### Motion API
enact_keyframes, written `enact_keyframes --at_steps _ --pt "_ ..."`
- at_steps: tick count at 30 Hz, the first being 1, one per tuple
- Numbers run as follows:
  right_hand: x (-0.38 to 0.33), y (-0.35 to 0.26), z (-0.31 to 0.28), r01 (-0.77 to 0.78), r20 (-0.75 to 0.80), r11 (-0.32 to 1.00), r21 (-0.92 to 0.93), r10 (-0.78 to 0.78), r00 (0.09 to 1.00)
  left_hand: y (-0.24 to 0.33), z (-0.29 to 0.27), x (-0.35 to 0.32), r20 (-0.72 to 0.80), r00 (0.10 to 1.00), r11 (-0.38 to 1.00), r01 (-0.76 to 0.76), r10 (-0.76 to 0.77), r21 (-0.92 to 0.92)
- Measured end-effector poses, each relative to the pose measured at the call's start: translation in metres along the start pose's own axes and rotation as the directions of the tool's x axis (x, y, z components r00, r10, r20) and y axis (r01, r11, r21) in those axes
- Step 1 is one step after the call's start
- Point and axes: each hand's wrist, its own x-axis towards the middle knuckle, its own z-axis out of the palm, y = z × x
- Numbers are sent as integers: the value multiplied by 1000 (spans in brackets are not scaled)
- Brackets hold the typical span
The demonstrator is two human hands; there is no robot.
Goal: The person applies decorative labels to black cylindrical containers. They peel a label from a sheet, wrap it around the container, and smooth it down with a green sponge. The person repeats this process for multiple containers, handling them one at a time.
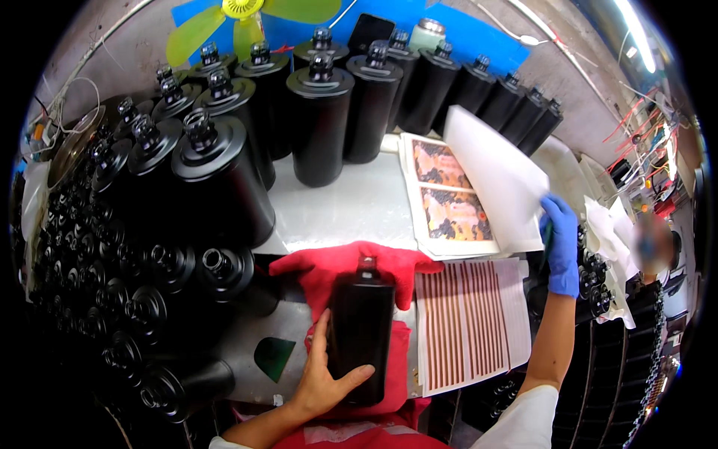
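A black glass bottle lies on a red cloth, its clear-looking neck pointing away from me. My bare left hand grips its lower part, thumb across the front and fingers along the left side. My right hand, in a blue glove, holds the edge of a white paper sheet, lifted and curling off a stack. Beneath it shows a sheet of orange and black printed pictures. Something dark green shows at the gloved palm, partly hidden. Nearer me lies a sheet of brown stripes.
Black bottles stand in a row along the back and crowd the left side. A dark green flat scraper rests left of my left hand. Behind are a yellow-green fan, a phone and a pale green jar. Crumpled white paper is at right.
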Motion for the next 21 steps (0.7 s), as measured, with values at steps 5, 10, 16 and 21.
enact_keyframes --at_steps 5,10,16,21 --pt "6 109 -129 -117 -190 984 134 141 972 -5 2 1 29 999 998 -45 46 -39" --pt "-27 86 -95 -5 -266 795 -607 -197 944 -3 6 1 -1 998 998 -56 56 -21" --pt "-14 -4 33 81 13 466 -881 -146 989 -3 5 1 -55 997 999 -46 46 8" --pt "71 49 -33 92 148 822 -561 -9 989 -7 5 1 -69 996 998 -58 56 -26"
